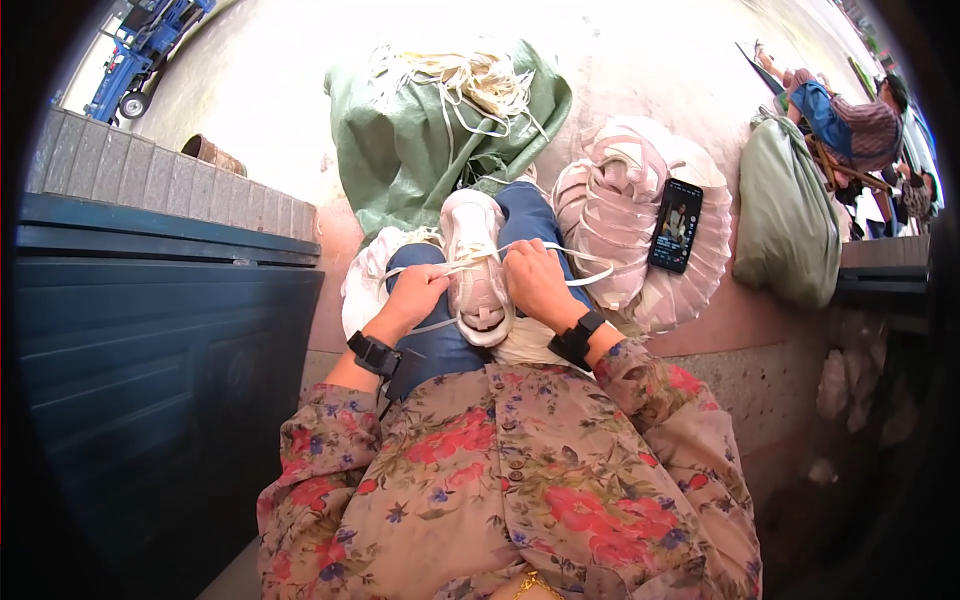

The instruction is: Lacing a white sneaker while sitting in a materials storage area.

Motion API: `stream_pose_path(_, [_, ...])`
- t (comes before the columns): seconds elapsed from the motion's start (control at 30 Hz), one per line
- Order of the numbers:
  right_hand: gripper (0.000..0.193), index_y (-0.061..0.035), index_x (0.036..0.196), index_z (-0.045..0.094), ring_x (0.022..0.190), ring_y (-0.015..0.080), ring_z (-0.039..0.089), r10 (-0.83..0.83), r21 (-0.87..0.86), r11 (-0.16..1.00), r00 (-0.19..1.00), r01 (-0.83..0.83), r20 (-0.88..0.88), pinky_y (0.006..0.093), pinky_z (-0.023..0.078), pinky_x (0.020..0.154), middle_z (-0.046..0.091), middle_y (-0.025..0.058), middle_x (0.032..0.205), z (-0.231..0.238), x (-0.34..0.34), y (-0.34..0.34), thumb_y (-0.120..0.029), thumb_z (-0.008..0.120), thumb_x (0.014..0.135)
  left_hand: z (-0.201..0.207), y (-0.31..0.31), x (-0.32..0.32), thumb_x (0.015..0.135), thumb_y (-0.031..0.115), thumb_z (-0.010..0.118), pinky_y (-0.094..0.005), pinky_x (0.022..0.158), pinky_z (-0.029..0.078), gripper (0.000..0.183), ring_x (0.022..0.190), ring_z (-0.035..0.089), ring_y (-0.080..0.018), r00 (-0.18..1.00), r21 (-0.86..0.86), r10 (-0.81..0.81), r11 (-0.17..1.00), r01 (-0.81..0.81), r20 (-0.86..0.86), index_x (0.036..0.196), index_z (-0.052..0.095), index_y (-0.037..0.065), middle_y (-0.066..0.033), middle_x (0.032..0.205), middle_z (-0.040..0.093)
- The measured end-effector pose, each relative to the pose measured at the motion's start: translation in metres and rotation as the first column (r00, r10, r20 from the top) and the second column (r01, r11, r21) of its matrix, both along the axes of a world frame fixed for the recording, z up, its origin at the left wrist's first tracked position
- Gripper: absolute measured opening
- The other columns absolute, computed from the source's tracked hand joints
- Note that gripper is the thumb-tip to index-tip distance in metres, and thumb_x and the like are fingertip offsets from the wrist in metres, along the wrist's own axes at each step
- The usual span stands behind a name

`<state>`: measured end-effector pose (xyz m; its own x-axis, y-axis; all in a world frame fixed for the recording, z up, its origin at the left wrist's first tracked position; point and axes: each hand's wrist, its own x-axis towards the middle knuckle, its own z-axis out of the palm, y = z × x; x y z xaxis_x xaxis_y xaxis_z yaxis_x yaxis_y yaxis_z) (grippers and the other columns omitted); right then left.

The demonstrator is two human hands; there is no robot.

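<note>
A pale pink and white sneaker (476, 280) rests between my knees, its heel toward me. On its left side my left hand (416, 294) is closed, fingers pinching a cream shoelace (462, 266) that runs across the shoe's top. My right hand (538, 284) is closed on the lace at the other side, and a loop of it sticks out to the right past my fingers. The fingertips of both hands are partly hidden. Black bands sit on both my wrists.
Ahead, a green woven sack (385, 150) carries a heap of loose cream laces (470, 80). Stacked pale pink shoe pieces (690, 290) lie to the right, with a phone (676, 226) on top. Beyond are a full green sack (787, 215) and a seated person (850, 125). A blue door (160, 370) stands left.
</note>
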<state>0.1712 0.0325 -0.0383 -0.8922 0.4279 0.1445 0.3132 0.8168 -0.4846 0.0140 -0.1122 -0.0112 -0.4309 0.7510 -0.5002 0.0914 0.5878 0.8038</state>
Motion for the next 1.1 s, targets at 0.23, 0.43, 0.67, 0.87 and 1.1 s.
stream_pose_path(0.23, [0.011,-0.0043,0.076,0.058,0.087,0.0264,0.048,-0.016,0.056,0.998,0.999,0.013,0.049,0.0395,0.039,0.071,0.053,0.0082,0.087,-0.003,-0.010,0.003,-0.010,0.052,0.068,0.007,0.005,0.010,0.084,0.027,0.052,-0.0368,0.061,0.045,0.024,0.068,0.060,-0.0304,0.910,-0.100,-0.097,0.993,0.062,-0.403,0.090,0.065,0.008,-0.0155,0.073,0.062])
stream_pose_path(0.43, [0.011,-0.0055,0.078,0.059,0.085,0.0253,0.050,0.059,0.083,0.993,0.975,-0.079,0.216,0.0411,0.039,0.070,0.055,0.0080,0.085,0.006,-0.018,0.005,-0.010,0.055,0.068,0.004,-0.005,0.012,0.083,0.034,0.051,-0.0417,0.064,0.046,0.027,0.074,0.059,-0.0349,0.842,-0.134,-0.093,0.991,0.025,-0.532,0.090,0.066,0.012,-0.0163,0.079,0.063])
stream_pose_path(0.67, [0.010,-0.0065,0.079,0.061,0.083,0.0263,0.058,0.022,0.078,0.996,0.941,-0.052,0.337,0.0456,0.040,0.074,0.061,0.0097,0.081,0.010,-0.023,0.004,-0.011,0.054,0.072,0.004,-0.010,0.018,0.083,0.031,0.051,-0.0420,0.062,0.046,0.024,0.072,0.059,-0.0352,0.801,-0.067,0.008,0.996,-0.060,-0.598,0.088,0.066,0.013,-0.0163,0.076,0.062])
stream_pose_path(0.87, [0.010,-0.0059,0.073,0.063,0.076,0.0263,0.061,0.131,-0.047,0.991,0.899,-0.122,0.417,0.0451,0.041,0.074,0.063,0.0109,0.074,0.014,-0.030,0.010,-0.007,0.054,0.068,-0.012,-0.005,0.015,0.080,0.021,0.050,-0.0456,0.058,0.041,0.021,0.067,0.058,-0.0324,0.675,-0.015,-0.039,0.999,0.041,-0.736,0.069,0.060,0.007,-0.0126,0.068,0.060])
stream_pose_path(1.1, [0.007,-0.0060,0.069,0.061,0.073,0.0270,0.060,0.130,0.096,0.982,0.950,-0.163,0.282,0.0445,0.040,0.070,0.062,0.0091,0.071,0.008,-0.026,0.003,-0.005,0.054,0.068,-0.012,0.001,0.012,0.079,0.017,0.050,-0.0461,0.059,0.040,0.019,0.068,0.057,-0.0310,0.627,0.034,-0.029,0.996,0.088,-0.779,0.066,0.057,0.006,-0.0097,0.068,0.060])
